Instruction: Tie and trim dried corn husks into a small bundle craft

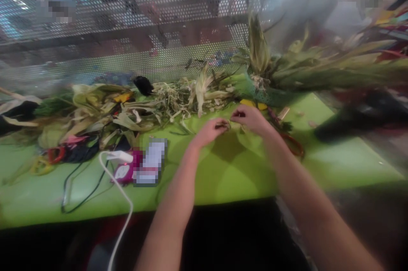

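Observation:
My left hand (pixel 211 130) and my right hand (pixel 253 118) are close together, a little above the green tabletop (pixel 223 177). On both, the fingers are curled into a pinch. Whatever is between the fingertips is too small and blurred to name; a thin pale-green strip seems to show just below them. Behind my hands lies a pale dried husk bunch (pixel 200 90), its tip pointing up, among loose husk scraps (pixel 172 101). Something yellow and flat (pixel 250 104) lies just behind my right hand.
Left are a heap of leafy husks (pixel 86 105), orange-handled scissors (pixel 55 155), a phone-like slab (pixel 151 162) and a magenta device (pixel 129 171) with a white cable (pixel 127 201). A green basket (pixel 270 95) with long husks stands back right. Perforated metal panel (pixel 127 11) rises behind.

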### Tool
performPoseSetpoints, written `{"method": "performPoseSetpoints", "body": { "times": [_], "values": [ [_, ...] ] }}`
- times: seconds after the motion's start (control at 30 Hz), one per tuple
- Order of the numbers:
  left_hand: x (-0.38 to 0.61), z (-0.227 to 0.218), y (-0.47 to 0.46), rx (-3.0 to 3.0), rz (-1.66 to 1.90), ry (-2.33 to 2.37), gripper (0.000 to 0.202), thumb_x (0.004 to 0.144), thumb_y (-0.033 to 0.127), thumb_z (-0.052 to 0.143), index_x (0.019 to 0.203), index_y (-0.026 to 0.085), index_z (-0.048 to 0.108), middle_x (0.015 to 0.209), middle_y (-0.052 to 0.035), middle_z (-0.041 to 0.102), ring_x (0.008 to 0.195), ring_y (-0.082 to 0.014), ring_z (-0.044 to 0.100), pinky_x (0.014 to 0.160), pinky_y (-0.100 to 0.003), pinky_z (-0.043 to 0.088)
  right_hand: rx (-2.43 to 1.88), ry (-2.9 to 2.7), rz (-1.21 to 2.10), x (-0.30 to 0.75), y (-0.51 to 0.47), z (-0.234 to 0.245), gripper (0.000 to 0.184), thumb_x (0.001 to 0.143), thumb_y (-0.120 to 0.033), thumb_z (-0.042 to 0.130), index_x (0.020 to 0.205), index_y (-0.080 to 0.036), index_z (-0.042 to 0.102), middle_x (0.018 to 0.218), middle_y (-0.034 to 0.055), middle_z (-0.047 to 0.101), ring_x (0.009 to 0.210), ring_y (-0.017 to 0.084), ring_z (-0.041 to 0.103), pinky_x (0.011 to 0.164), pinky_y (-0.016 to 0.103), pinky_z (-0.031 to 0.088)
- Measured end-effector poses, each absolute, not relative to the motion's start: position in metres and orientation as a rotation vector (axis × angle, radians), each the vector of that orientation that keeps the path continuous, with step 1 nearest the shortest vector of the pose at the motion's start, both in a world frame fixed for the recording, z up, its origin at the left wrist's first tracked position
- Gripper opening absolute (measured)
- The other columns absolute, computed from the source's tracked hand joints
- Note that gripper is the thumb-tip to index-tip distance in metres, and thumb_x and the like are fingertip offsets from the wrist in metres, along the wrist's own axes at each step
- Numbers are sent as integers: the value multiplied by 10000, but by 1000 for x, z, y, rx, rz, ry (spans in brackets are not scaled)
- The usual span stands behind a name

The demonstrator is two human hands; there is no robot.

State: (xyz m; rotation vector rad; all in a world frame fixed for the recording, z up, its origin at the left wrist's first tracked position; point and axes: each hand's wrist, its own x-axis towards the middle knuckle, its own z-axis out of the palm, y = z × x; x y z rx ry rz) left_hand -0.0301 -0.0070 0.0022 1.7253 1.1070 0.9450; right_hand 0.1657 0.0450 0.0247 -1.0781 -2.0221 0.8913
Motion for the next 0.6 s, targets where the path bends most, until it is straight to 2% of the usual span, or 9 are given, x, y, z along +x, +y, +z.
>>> {"method": "performPoseSetpoints", "body": {
  "times": [0.13, 0.3, 0.43, 0.5, 0.6],
  "values": [
    [-32, -1, -6, 1367, 1153, 1051, 246, 788, 358, 683, 956, 182, 642, 822, -35, 682, 721, -124, 633, 733, -278, 520, -1074, -1825, 1223, 159, 43, 24, 250, 698, -427, 697, 704, -189, 621, 571, -34, 539, 507, 103, 447, 498, 240, 353],
    [-28, -9, 2, 1176, 1343, 1246, 181, 780, 311, 662, 872, 174, 589, 734, -3, 642, 655, -111, 605, 706, -279, 513, -1063, -1907, 1007, 146, 33, 18, 186, 761, -371, 661, 729, -189, 640, 590, -26, 564, 521, 107, 476, 511, 244, 359],
    [-22, -7, -2, 1495, 1338, 1506, 101, 817, 262, 618, 868, 185, 578, 738, -4, 628, 661, -129, 601, 685, -279, 483, -1073, -1959, 888, 142, 28, 18, 170, 793, -341, 637, 717, -190, 644, 628, -11, 598, 556, 117, 506, 527, 248, 370],
    [-18, -4, -7, 1742, 1347, 1648, 39, 829, 194, 585, 867, 187, 584, 819, -31, 639, 730, -148, 607, 704, -284, 472, -1089, -1910, 971, 143, 28, 20, 167, 785, -350, 645, 732, -192, 643, 618, -13, 592, 536, 117, 511, 506, 247, 383],
    [-14, -1, -13, 2103, 1282, 1801, 97, 848, 124, 533, 888, 185, 596, 915, -67, 631, 815, -172, 600, 740, -293, 453, -1110, -1758, 1107, 146, 30, 21, 178, 757, -360, 679, 741, -190, 627, 608, -18, 579, 499, 109, 507, 472, 240, 398]
  ]
}}
